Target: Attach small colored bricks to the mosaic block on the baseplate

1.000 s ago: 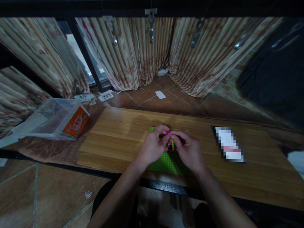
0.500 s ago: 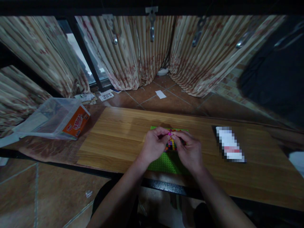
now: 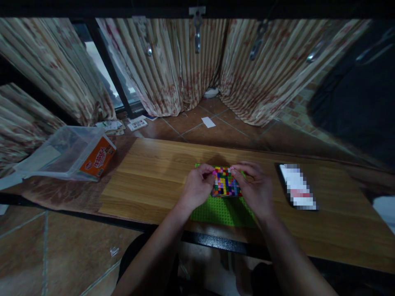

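A block build of many small coloured bricks (image 3: 226, 183) sits on a green studded baseplate (image 3: 222, 211) on the wooden table. My left hand (image 3: 197, 187) is at the build's left edge, its thumb and fingertips pinched on a small pink brick (image 3: 214, 172). At the upper right corner of the build is my right hand (image 3: 257, 189), its thumb and index finger closed together. A pale pinkish spot shows at those fingertips, too small to tell whether it is a brick or a nail. My right hand covers part of the build's right side.
A phone (image 3: 298, 187) lies on the table (image 3: 148, 176) to the right. At the left, a clear plastic bin (image 3: 68, 152) with an orange label lies on its side. Metal hooks (image 3: 197, 39) hang from the dark bar above. Papers (image 3: 137, 123) rest on the floor near the curtains.
My hands have drawn apart from where they met over the build, left hand leftward and right hand rightward. More of the coloured bricks now shows between them.
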